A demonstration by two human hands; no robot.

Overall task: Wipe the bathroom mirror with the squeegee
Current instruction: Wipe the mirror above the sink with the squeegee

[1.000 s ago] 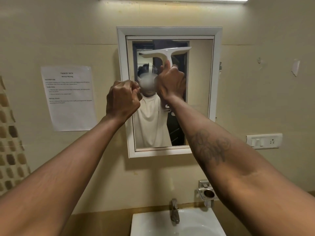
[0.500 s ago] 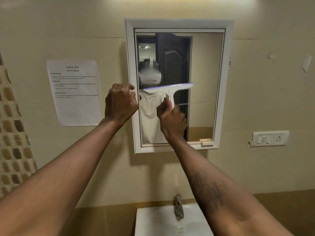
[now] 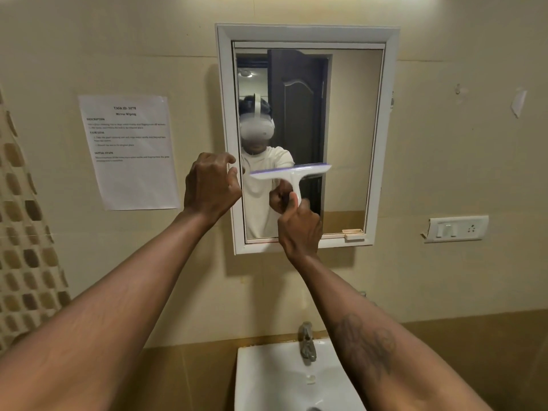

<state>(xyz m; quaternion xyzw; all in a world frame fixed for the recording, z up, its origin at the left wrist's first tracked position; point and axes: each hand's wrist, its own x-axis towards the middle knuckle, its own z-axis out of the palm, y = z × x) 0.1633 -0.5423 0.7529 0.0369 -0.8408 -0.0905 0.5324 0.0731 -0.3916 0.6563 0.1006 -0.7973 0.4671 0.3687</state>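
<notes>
Your right hand [image 3: 299, 229] grips white T-shaped squeegee [image 3: 292, 173] | glossy white-framed mirror [image 3: 350, 129] | left hand [image 3: 210, 185] loosely curled, empty, 9 o'clock | paper sheet [image 3: 130, 152]: "Mirror Wiping"

Bare mirror [image 3: 353, 137] glass lies open right of the squeegee [image 3: 292, 173]; the left hand [image 3: 210, 185] crowds the frame's [image 3: 305, 32] left edge.

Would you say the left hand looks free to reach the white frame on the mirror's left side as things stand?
Probably yes. The left hand is empty, loosely curled, right in front of the mirror frame on its left side with nothing between them. The squeegee and right hand work further right.
</notes>
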